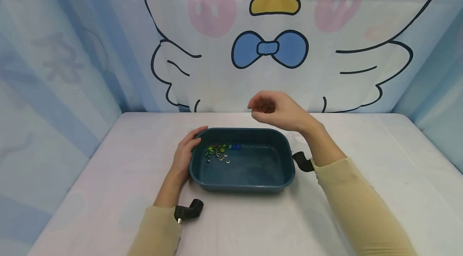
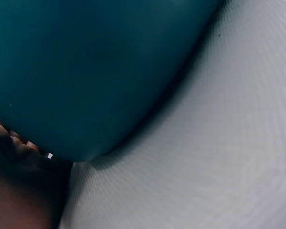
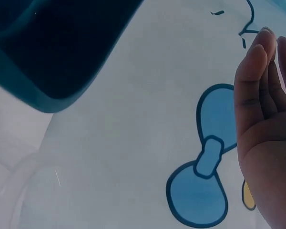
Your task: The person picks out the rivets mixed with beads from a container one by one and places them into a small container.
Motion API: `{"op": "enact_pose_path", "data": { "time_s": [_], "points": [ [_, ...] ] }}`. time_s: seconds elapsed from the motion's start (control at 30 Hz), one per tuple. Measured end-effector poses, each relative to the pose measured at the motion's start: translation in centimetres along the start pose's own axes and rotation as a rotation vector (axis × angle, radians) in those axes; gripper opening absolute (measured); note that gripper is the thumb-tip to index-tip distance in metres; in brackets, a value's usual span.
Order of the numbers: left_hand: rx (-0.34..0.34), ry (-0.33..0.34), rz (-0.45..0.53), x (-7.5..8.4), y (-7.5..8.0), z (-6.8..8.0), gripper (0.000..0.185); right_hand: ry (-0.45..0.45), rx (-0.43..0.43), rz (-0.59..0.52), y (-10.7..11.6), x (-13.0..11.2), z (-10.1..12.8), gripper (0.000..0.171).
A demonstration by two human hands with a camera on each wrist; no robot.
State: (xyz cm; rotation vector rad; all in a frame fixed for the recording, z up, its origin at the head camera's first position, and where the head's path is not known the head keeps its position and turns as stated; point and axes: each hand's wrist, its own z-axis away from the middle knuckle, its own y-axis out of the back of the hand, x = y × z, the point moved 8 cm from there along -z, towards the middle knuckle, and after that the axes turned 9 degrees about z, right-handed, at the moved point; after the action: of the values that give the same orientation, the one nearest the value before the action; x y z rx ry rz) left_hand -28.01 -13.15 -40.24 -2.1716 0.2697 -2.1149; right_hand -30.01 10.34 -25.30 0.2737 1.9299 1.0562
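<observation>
A dark teal tray (image 1: 246, 183) stands on the white table (image 1: 108, 191). In its far left part lie several small coloured beads and metal rings (image 1: 220, 151). My left hand (image 1: 185, 149) grips the tray's left rim near the far corner, fingers curled over the edge. The left wrist view shows the tray's outer wall (image 2: 86, 71) close up, with my left hand (image 2: 14, 191) beneath it. My right hand (image 1: 275, 110) hovers above the tray's back rim and holds nothing, fingers loosely bent. In the right wrist view my right hand (image 3: 262, 119) has relaxed fingers, with the tray's corner (image 3: 47, 47) below.
A cloth backdrop with a cartoon bird and blue bow tie (image 1: 269, 49) closes off the back and sides of the table. Black wrist-camera mounts sit on my left wrist (image 1: 188, 209) and right wrist (image 1: 303, 161).
</observation>
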Motion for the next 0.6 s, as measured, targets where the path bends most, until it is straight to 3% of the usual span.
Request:
{"op": "enact_pose_path", "data": {
  "time_s": [0.6],
  "points": [
    [-0.011,0.019,0.018,-0.1,-0.1,0.0,0.046,0.014,-0.073,-0.033,-3.2,-0.4,-1.1,0.019]
  ]
}}
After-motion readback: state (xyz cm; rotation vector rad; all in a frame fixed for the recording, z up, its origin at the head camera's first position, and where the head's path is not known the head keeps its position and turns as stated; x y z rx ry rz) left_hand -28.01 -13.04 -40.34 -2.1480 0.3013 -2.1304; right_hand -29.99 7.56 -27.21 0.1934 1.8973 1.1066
